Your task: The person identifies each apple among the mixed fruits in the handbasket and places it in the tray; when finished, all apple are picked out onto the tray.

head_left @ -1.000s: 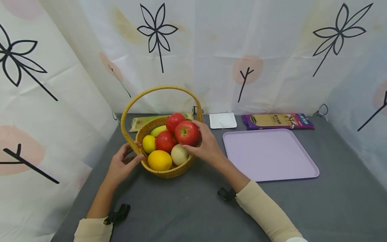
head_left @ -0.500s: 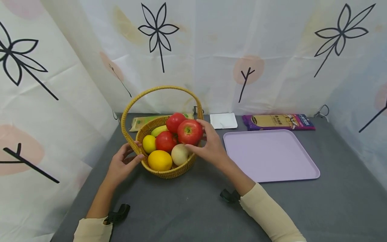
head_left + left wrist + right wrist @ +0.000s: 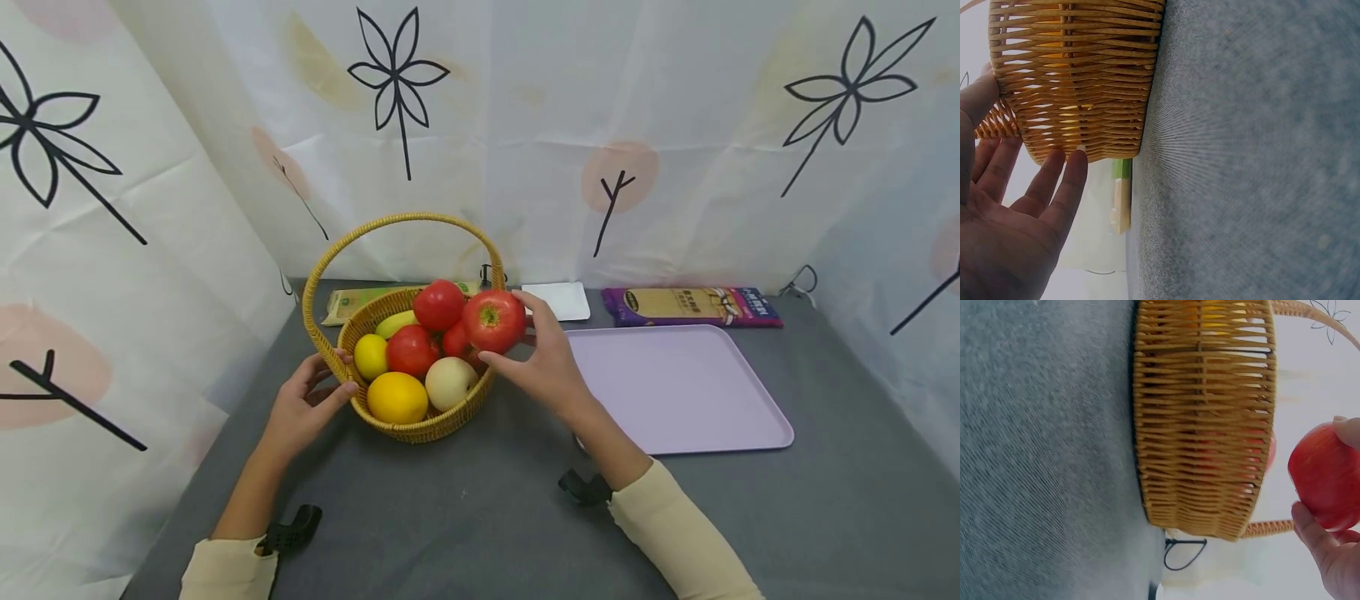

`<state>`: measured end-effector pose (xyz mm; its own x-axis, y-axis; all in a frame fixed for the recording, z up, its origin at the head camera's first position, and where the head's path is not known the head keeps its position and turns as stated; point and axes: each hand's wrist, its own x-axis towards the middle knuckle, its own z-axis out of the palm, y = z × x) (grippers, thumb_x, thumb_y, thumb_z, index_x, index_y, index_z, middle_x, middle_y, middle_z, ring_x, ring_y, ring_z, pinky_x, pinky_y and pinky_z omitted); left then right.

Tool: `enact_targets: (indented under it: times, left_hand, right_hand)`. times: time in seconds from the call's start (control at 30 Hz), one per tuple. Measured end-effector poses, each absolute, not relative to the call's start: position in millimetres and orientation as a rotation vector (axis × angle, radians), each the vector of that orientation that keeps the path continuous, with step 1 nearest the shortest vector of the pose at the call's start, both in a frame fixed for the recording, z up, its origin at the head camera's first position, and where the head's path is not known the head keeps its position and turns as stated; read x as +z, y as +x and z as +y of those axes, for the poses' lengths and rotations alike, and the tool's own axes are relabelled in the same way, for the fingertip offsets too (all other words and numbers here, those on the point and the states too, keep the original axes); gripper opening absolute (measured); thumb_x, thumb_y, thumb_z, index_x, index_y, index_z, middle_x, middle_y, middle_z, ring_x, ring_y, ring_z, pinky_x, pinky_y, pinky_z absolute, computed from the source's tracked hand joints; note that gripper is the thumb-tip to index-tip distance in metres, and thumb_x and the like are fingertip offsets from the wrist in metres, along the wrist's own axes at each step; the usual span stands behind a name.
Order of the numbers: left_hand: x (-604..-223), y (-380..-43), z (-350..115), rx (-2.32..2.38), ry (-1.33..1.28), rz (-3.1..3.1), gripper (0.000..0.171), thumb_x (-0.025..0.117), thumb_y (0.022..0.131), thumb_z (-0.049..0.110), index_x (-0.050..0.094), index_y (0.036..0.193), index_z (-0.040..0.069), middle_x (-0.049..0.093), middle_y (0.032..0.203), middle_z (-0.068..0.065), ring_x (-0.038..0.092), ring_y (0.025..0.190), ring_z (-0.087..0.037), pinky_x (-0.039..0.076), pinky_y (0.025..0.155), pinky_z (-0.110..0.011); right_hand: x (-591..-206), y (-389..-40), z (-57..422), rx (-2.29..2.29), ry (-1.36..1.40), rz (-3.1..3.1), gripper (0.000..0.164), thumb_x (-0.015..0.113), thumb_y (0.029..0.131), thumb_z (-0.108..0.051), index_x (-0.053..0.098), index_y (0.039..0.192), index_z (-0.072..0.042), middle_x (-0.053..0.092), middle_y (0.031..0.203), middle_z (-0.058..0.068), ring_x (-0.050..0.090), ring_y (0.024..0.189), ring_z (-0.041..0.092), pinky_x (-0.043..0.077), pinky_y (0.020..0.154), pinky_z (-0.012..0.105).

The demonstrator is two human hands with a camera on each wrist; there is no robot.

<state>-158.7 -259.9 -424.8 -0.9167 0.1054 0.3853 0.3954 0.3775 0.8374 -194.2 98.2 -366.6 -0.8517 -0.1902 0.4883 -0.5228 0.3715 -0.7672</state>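
Shifted rightward since the earlier frame, the red apple [image 3: 494,323], pinched by the right hand [image 3: 546,360], hangs above the wicker basket's [image 3: 422,432] right rim, beside its tall handle [image 3: 408,218]; the left hand [image 3: 302,415], fingers spread, touches the basket's left side. Rightward, nearer the right hand, lies the lilac tray [image 3: 686,392], long axis sideways, partly behind that forearm, with a purple packet [image 3: 692,307] beyond.

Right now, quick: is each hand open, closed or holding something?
Left hand: holding the side of the wicker basket.
Right hand: holding a red apple, higher than the basket's rim.
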Motion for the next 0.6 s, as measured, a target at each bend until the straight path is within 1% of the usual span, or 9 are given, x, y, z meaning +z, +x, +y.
enact_targets:
  times: [0.23, 0.43, 0.47, 0.6]
  left_hand:
    - [-424, -158, -260, -1.543, -0.437, -2.376, 0.05, 0.068, 0.093, -0.002, 0.05, 0.14, 0.0, 0.059, 0.131, -0.015, 0.053, 0.121, -0.002, 0.05, 0.093, -0.018]
    - [-423, -157, -260, -1.54, -0.436, -2.376, 0.05, 0.068, 0.094, -0.002, 0.05, 0.14, 0.001, 0.059, 0.131, -0.014, 0.053, 0.121, -0.002, 0.051, 0.093, -0.019]
    - [-423, -158, -259, -1.536, -0.438, -2.376, 0.05, 0.068, 0.094, -0.002, 0.05, 0.14, 0.001, 0.059, 0.131, -0.014, 0.053, 0.121, -0.002, 0.051, 0.093, -0.02]
    - [-424, -158, -259, -1.541, -0.442, -2.372, 0.05, 0.069, 0.093, -0.002, 0.051, 0.14, 0.002, 0.059, 0.131, -0.014, 0.053, 0.121, -0.003, 0.052, 0.093, -0.022]
  right_hand:
    - [-361, -196, 110, 1.433, 0.592, -2.32, 0.085, 0.088, 0.078, -0.024, 0.04, 0.147, -0.012, 0.05, 0.139, 0.004, 0.054, 0.118, 0.019, 0.056, 0.09, 0.038]
    - [-362, -201, 127, 1.454, 0.539, -2.273, 0.085, 0.09, 0.077, -0.021, 0.041, 0.146, -0.011, 0.052, 0.136, 0.005, 0.057, 0.114, 0.021, 0.056, 0.09, 0.04]
    - [-358, -200, 129, 1.466, 0.521, -2.263, 0.085, 0.089, 0.077, -0.018, 0.041, 0.146, -0.009, 0.052, 0.136, 0.008, 0.057, 0.114, 0.023, 0.056, 0.091, 0.041]
    - [-357, -204, 144, 1.488, 0.45, -2.245, 0.085, 0.09, 0.077, -0.017, 0.041, 0.146, -0.007, 0.051, 0.138, 0.009, 0.057, 0.115, 0.024, 0.056, 0.091, 0.043]
